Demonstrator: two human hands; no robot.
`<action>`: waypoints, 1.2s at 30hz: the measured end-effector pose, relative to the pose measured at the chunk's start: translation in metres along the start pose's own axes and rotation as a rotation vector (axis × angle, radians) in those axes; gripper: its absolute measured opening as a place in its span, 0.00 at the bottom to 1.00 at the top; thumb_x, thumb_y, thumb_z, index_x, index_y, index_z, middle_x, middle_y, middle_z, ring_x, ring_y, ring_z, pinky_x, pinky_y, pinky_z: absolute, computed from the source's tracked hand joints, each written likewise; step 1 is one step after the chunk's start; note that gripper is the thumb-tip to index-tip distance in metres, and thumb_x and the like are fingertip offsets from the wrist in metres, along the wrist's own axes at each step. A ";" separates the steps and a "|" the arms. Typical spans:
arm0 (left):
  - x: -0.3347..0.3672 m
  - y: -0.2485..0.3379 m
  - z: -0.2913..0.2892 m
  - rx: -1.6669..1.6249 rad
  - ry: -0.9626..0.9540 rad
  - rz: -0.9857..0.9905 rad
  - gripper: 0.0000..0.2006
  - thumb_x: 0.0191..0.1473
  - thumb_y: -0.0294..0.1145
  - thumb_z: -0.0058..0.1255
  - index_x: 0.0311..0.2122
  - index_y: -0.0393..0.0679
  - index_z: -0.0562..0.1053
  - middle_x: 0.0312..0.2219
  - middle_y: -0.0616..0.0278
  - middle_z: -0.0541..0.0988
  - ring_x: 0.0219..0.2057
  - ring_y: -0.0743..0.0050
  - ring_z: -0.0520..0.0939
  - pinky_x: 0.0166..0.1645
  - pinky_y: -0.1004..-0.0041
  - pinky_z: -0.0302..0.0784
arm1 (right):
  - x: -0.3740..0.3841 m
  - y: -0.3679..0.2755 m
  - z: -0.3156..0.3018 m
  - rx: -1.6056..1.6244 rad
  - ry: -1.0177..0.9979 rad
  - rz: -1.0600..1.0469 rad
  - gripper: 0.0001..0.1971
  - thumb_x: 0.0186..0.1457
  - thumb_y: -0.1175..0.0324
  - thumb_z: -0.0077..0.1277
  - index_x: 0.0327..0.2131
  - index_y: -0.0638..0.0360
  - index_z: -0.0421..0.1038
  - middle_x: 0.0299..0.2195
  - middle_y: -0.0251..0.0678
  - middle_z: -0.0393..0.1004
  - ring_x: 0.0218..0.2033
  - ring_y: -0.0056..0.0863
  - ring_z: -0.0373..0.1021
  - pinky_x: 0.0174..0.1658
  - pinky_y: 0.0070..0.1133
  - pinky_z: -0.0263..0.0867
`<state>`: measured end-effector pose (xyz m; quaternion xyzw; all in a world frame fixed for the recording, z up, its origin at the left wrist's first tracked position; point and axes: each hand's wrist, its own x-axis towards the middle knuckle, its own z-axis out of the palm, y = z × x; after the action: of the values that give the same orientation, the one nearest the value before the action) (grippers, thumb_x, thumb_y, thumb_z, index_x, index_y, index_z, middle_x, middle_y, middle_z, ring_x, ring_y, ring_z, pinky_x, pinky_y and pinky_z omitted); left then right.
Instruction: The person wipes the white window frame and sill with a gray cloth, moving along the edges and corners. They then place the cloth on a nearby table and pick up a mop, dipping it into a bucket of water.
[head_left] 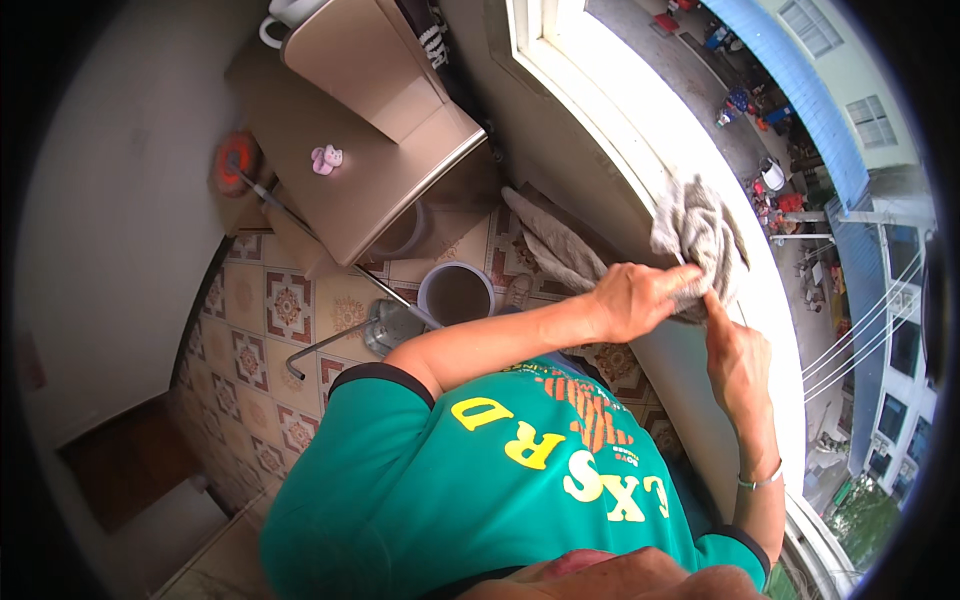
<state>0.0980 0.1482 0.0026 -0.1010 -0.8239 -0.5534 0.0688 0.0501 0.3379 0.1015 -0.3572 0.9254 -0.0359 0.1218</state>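
A: Where is the cloth?
B: The grey cloth (697,225) is bunched up at the bright window sill (640,120), with both hands on it. Its upper folds are slightly blurred.
A: And the hands?
B: The left hand (635,300) comes in from the side, its index finger stretched over the lower folds and the other fingers curled. The right hand (738,360) is just beside it, index finger pointing up into the cloth near the left fingertip, the rest folded in. Neither is spread — but the thumbs are hidden, so I cannot tell whether either one pinches the fabric.
A: What is that near the left wrist?
B: A second length of greyish fabric (555,238), running down along the wall; I cannot tell whether it joins the bunch.
A: Further out?
B: A round bucket (487,284) of murky liquid stands on the patterned tiles (290,305), with a grey dustpan (393,328) near it. A long pole (290,212) with a reddish head slants past the brown table (300,120), where a small pink toy (326,159) sits.
A: Beyond the window?
B: A street far below — and a blue roof (800,75).
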 end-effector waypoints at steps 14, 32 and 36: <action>-0.009 0.022 0.066 -0.020 -0.316 0.176 0.31 0.43 0.25 0.57 0.57 0.50 0.68 0.26 0.53 0.78 0.27 0.47 0.80 0.30 0.57 0.78 | -0.094 0.009 -0.022 -0.209 -0.296 0.237 0.32 0.43 0.78 0.49 0.57 0.55 0.65 0.19 0.42 0.71 0.18 0.42 0.69 0.23 0.35 0.64; 0.042 -0.092 -0.162 0.367 0.332 0.199 0.24 0.44 0.21 0.56 0.51 0.49 0.73 0.31 0.55 0.80 0.31 0.51 0.81 0.35 0.64 0.78 | 0.177 -0.097 0.001 -0.128 0.239 -0.222 0.19 0.49 0.71 0.47 0.45 0.68 0.70 0.18 0.43 0.74 0.21 0.42 0.74 0.23 0.34 0.70; 0.059 -0.104 -0.220 0.374 0.394 -0.039 0.21 0.50 0.20 0.51 0.52 0.40 0.72 0.43 0.50 0.80 0.44 0.60 0.82 0.46 0.71 0.77 | 0.263 -0.124 0.009 -0.019 0.566 -0.426 0.09 0.52 0.67 0.46 0.34 0.60 0.73 0.18 0.42 0.74 0.21 0.42 0.74 0.23 0.34 0.69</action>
<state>0.0155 -0.0881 0.0055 0.0389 -0.8843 -0.4018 0.2346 -0.0550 0.0702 0.0587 -0.5192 0.8275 -0.1494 -0.1529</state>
